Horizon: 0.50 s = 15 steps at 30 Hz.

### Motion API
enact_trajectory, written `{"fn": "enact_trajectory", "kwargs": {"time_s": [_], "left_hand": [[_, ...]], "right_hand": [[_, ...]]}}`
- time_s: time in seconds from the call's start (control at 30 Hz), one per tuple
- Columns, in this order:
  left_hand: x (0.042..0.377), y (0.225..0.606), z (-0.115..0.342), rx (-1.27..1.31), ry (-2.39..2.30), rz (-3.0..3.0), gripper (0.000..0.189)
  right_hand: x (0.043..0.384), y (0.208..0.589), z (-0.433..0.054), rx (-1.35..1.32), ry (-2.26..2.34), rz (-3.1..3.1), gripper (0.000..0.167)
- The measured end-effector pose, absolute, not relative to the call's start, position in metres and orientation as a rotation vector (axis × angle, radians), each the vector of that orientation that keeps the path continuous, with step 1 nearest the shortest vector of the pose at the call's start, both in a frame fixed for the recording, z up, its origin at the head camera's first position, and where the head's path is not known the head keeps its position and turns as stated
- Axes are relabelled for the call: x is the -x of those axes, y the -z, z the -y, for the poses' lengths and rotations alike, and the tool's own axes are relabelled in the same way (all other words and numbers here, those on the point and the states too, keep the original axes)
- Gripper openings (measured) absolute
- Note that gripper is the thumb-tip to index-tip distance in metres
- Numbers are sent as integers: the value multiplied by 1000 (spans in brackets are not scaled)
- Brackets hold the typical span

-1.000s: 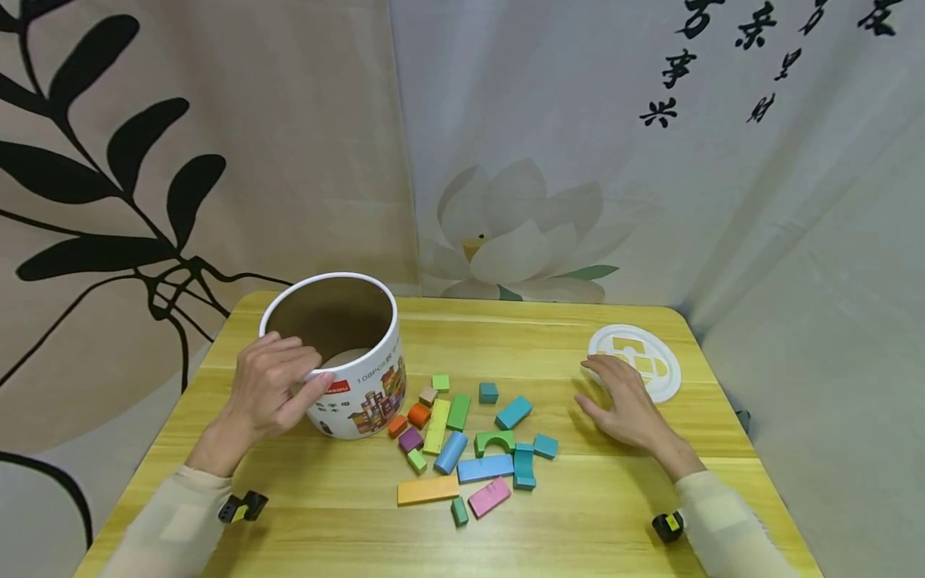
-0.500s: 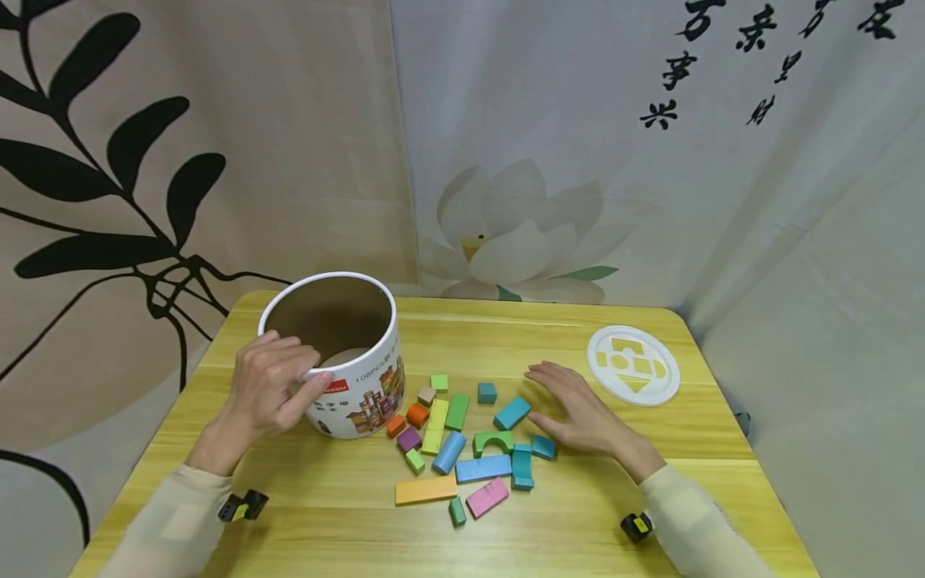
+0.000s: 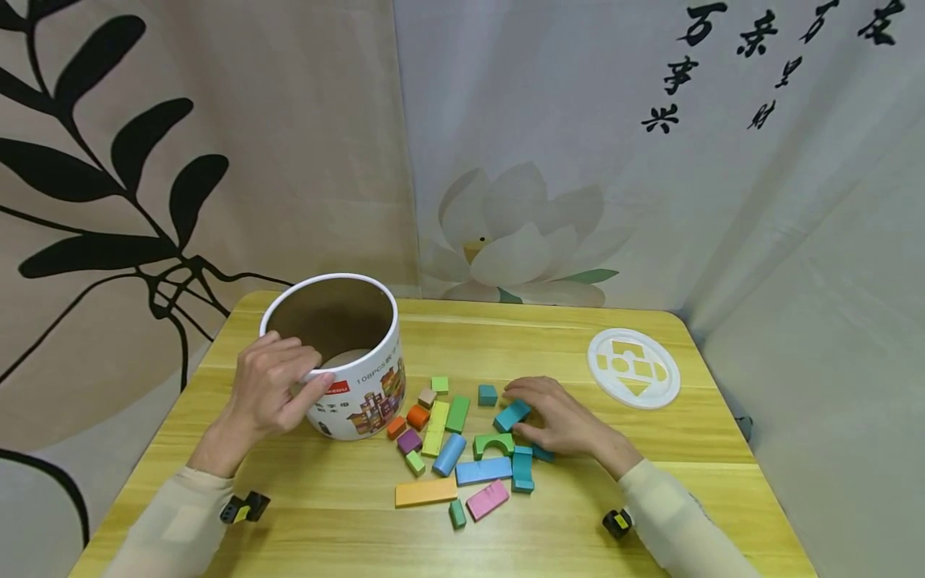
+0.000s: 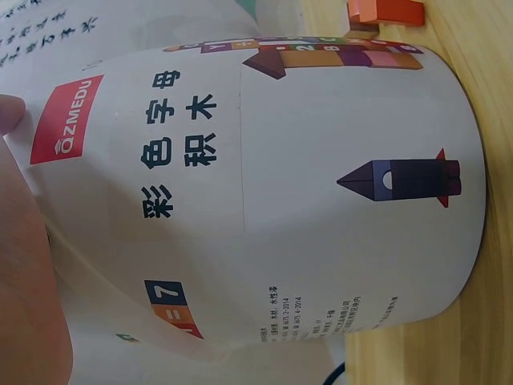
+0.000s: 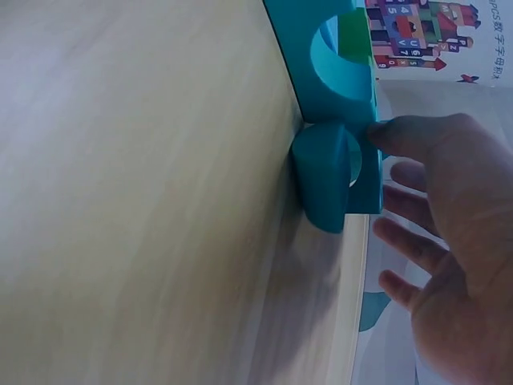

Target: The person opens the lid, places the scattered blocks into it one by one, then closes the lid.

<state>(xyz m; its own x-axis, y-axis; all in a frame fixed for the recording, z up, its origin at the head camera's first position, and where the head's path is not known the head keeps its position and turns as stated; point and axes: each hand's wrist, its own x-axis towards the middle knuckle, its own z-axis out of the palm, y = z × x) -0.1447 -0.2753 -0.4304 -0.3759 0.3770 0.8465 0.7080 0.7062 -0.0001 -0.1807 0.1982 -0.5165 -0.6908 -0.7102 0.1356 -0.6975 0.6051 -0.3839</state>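
Note:
My left hand grips the near rim of a white printed bucket, thumb outside and fingers over the edge. In the left wrist view the bucket fills most of the picture. Beside a blue block, my right hand has its thumb and fingers spread around it. Whether they touch it is unclear. A smaller blue block is partly hidden beneath that hand. In the right wrist view the thumb of the hand appears near a teal arch-cut block and a teal rounded block.
Several coloured blocks lie loosely between the hands, among them a green arch, a yellow block, an orange plank and a pink block. A white lid with cut-out shapes rests at the table's back right. A curtain hangs behind.
My right hand has moved left from beside the lid to the blue block, coming down around it. The left hand and bucket have stayed in place.

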Motion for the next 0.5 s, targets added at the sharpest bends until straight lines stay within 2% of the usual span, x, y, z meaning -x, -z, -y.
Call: {"fn": "enact_trajectory", "kwargs": {"time_s": [0.5], "left_hand": [[143, 432, 275, 811, 466, 2016, 61]], "right_hand": [[183, 514, -193, 1260, 550, -2711, 33]]}}
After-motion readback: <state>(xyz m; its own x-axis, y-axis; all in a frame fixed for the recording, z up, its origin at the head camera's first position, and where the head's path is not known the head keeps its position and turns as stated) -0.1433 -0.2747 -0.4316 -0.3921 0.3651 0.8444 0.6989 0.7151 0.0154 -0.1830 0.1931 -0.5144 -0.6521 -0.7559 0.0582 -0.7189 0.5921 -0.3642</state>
